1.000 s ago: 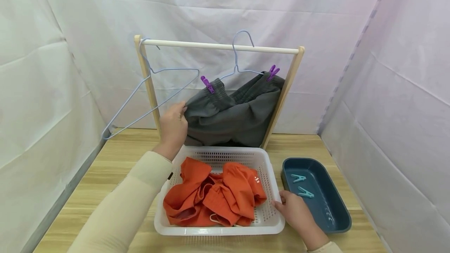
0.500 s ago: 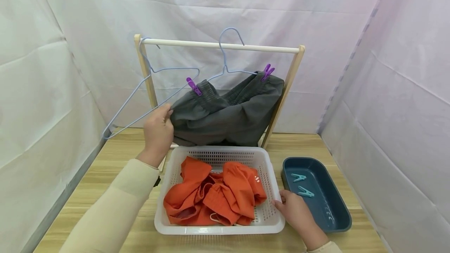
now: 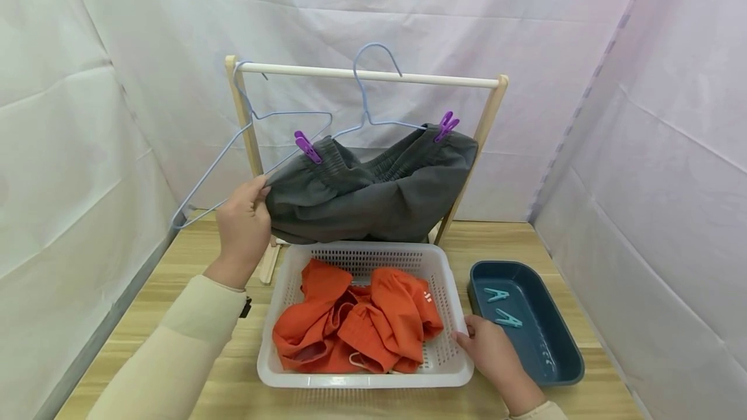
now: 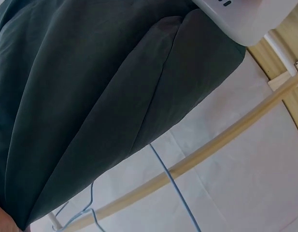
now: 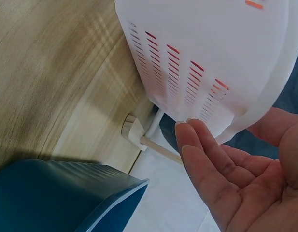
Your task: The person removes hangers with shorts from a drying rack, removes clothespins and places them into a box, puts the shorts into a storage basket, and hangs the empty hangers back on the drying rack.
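Observation:
Dark grey shorts [image 3: 362,206] with an elastic waist hang from a blue wire hanger [image 3: 363,93] on the rack's white bar. Two purple clothespins, a left one [image 3: 307,147] and a right one [image 3: 447,126], clip the waistband to it. My left hand [image 3: 244,222] pinches the shorts' left side and holds the cloth out sideways; in the left wrist view the stretched fabric [image 4: 95,87] fills the upper left. My right hand [image 3: 493,352] grips the right rim of a white perforated basket [image 3: 364,381], thumb at the rim, fingers [image 5: 206,174] outside the wall. Orange clothing [image 3: 356,329] lies crumpled inside.
A wooden rack [image 3: 490,109] stands behind the basket. A bare blue hanger [image 3: 210,170] hangs at its left end. Right of the basket, a dark blue tray [image 3: 569,342] holds two teal clothespins [image 3: 508,318]. White cloth walls [image 3: 659,167] enclose the table.
My left hand has moved left with the shorts' side, stretching the cloth. The hanger and both purple clothespins slid left along the bar, the right one shifting least. My right hand stayed at the basket.

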`<state>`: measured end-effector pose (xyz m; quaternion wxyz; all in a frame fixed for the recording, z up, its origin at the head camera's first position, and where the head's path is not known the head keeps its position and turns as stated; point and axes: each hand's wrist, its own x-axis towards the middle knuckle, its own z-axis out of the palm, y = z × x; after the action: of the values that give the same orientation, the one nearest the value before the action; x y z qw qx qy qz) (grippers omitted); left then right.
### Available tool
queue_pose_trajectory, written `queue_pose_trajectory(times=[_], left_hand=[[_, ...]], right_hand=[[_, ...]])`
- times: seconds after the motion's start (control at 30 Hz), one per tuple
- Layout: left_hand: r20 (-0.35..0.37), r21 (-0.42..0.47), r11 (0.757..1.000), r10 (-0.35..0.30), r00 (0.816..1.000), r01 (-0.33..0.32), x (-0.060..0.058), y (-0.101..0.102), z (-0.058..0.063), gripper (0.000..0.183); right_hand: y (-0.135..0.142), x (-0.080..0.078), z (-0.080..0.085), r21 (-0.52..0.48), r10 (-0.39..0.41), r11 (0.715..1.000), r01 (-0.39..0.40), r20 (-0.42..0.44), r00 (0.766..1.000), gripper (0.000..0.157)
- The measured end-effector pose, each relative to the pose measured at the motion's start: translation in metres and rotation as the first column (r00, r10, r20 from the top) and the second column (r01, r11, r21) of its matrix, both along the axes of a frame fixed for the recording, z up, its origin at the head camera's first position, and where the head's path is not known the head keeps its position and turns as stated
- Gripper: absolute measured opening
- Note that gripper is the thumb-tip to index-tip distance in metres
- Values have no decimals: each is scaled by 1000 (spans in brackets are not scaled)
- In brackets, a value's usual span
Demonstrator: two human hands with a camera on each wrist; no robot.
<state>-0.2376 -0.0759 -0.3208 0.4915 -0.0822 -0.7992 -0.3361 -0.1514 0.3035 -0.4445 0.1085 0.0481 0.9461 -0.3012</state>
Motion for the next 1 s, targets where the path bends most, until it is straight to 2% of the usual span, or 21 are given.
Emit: queue_pose_trajectory(times=[0.33, 0.53, 0.8, 1.0], left_hand=[[-48, 12, 1000, 11, 999, -10, 16, -8, 8, 15], [-115, 55, 998, 10, 993, -3, 26, -9, 15, 12], [-121, 76, 997, 15, 993, -6, 39, -9, 25, 9], [-130, 94, 995, -18, 991, 30, 50, -13, 28, 9]], right_hand=[[0, 0, 0, 5, -1, 1000, 1, 1, 1000, 35], [1, 0, 0, -7, 3, 1000, -3, -2, 1000, 34], [1, 1, 0, 2, 14, 1000, -14, -18, 1000, 34], [0, 0, 0, 7, 17, 1000, -17, -18, 1000, 34]])
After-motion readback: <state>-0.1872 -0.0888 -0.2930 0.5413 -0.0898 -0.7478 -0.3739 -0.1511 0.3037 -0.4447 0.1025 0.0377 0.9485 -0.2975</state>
